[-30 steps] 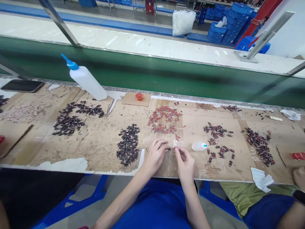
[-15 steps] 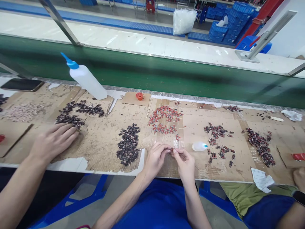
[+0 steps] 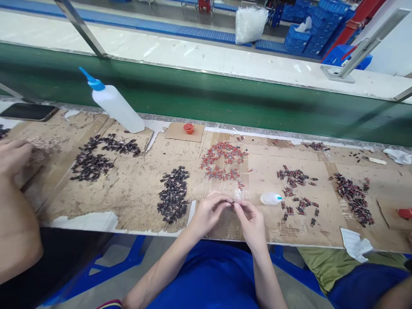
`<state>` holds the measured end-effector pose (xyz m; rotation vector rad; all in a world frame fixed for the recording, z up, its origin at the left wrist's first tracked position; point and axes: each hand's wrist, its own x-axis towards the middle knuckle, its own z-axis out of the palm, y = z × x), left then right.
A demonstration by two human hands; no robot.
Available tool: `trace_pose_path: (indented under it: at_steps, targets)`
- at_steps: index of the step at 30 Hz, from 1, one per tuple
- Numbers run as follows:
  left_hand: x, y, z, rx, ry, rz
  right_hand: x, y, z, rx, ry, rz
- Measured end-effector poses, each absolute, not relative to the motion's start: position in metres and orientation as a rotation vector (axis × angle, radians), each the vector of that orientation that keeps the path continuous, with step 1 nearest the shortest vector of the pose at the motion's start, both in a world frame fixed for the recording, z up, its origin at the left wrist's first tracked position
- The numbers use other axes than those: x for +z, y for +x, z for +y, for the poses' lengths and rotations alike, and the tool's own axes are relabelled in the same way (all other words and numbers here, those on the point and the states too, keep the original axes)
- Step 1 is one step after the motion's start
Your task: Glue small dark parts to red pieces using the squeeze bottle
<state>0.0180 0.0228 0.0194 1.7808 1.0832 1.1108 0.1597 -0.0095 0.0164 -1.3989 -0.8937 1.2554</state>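
Note:
My left hand [image 3: 210, 213] and my right hand [image 3: 251, 220] meet near the table's front edge, each pinching the same small dark part [image 3: 234, 203]. Fingertips cover most of it, so its exact kind does not show. Ahead of my hands lies a loose pile of small red pieces [image 3: 222, 161] with silvery ends. To their left is a dense heap of small black parts [image 3: 174, 195]. Beside my right hand a small white squeeze bottle [image 3: 270, 198] with a blue tip lies on its side. Farther right are scattered red-and-black parts [image 3: 292, 175].
A large white bottle [image 3: 117, 107] with a blue nozzle leans at the back left, near a red cap [image 3: 188, 128] on cardboard. A co-worker's hand [image 3: 14, 156] is at far left. Behind the table runs a green belt [image 3: 193, 98]. More red-and-black parts [image 3: 354, 199] lie right.
The co-worker's hand at left has moved left, from the black parts to the pale pieces. My hands keep their pinch, almost in place. The co-worker's hand at right has left view.

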Motion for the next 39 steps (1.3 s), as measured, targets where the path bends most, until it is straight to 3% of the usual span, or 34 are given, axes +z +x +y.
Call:
trace_pose_path:
  at_steps: [13,24,30,35,39]
  targets:
    - [0.039,0.023,0.013,1.053,1.711,1.196,0.026,0.158,-0.016,1.012,-1.485,-1.119]
    - [0.050,0.018,0.003,1.024,1.706,1.034,0.067,0.169,-0.031,0.679,-1.396,-1.536]
    - [0.054,0.019,0.005,0.900,1.801,0.909,0.067,0.189,-0.052,0.458,-1.463,-1.371]
    - [0.048,-0.019,0.027,0.903,1.957,1.233,0.045,0.226,-0.046,0.028,-1.682,-0.777]
    - [0.041,-0.052,0.038,0.980,1.920,1.621,0.029,0.250,-0.040,0.075,-1.807,-1.017]
